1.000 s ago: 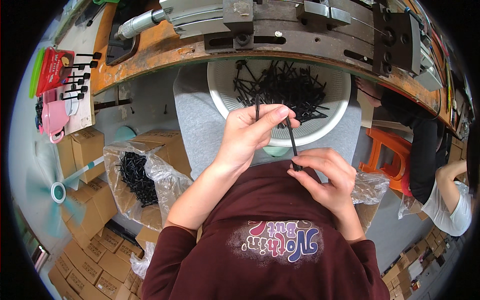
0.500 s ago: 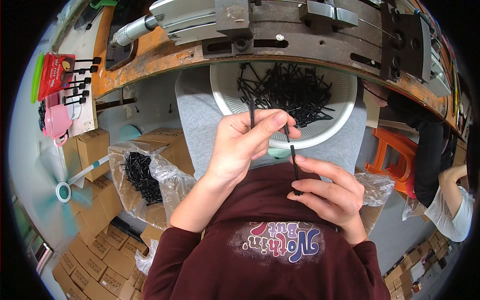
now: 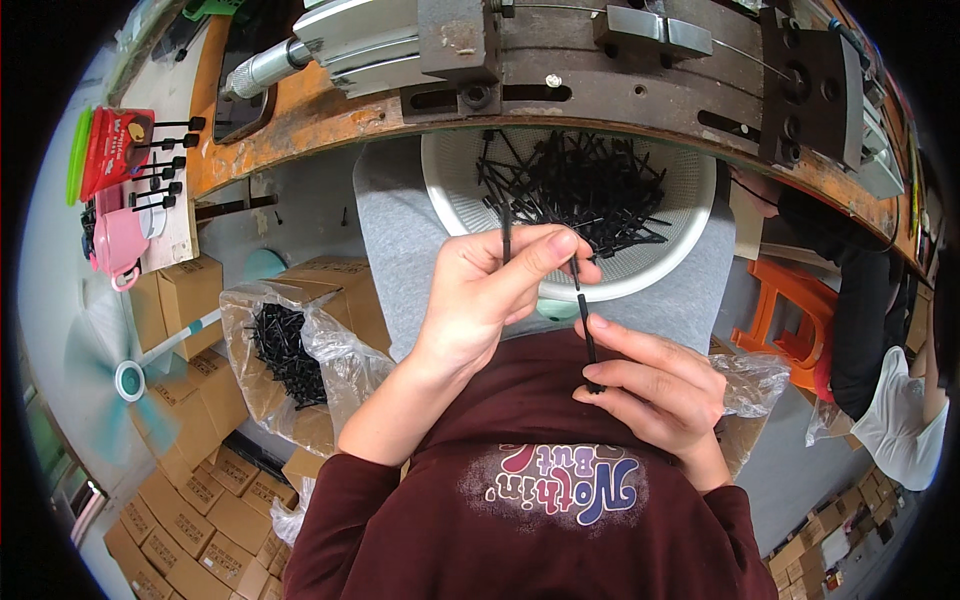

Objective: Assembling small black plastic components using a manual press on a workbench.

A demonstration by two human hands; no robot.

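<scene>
My left hand (image 3: 480, 292) is closed, pinching a thin black rod between thumb and fingers, its lower end (image 3: 576, 276) poking out below the fingertips. A second black piece (image 3: 506, 232) stands up from behind the same hand. Below and to the right, my right hand (image 3: 660, 380) grips a black rod with a knobbed end (image 3: 590, 340) between thumb and fingers, knob downward. The upper tip of this rod is close under the left hand's rod; whether they touch I cannot tell. Beyond both hands, a white basket (image 3: 440, 190) on my lap holds a heap of similar black rods (image 3: 590, 185).
A metal fixture (image 3: 640, 90) stands on the wooden bench (image 3: 290, 135) ahead. To the left are a plastic-lined carton of black parts (image 3: 288, 355), a spinning fan (image 3: 130, 381) and stacked cartons (image 3: 190, 540). An orange stool (image 3: 785, 315) and another person's arm (image 3: 850, 340) are at the right.
My right hand's rod has come slightly nearer the rod in my left hand and their ends now line up more closely. Both grips look the same.
</scene>
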